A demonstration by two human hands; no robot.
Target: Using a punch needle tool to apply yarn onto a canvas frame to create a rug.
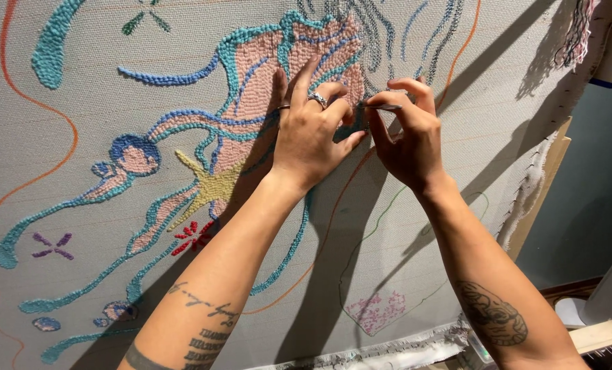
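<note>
A grey backing cloth [457,171] stretched on a frame fills the view, tufted with pink, teal, blue and yellow yarn shapes. My left hand [311,133], wearing rings, lies flat with fingers spread on the pink tufted patch [265,75]. Just to its right, my right hand [409,130] pinches a thin metal tool [381,106] between thumb and forefinger, its tip at the edge of the pink and teal yarn. Both forearms reach up from the bottom of the view.
A wooden frame edge [539,199] runs down the cloth's right side, with frayed cloth along it. Orange and green drawn outlines cross the bare cloth. A small pink tufted heart [378,312] sits low in the middle. Yarn strands [577,31] hang at top right.
</note>
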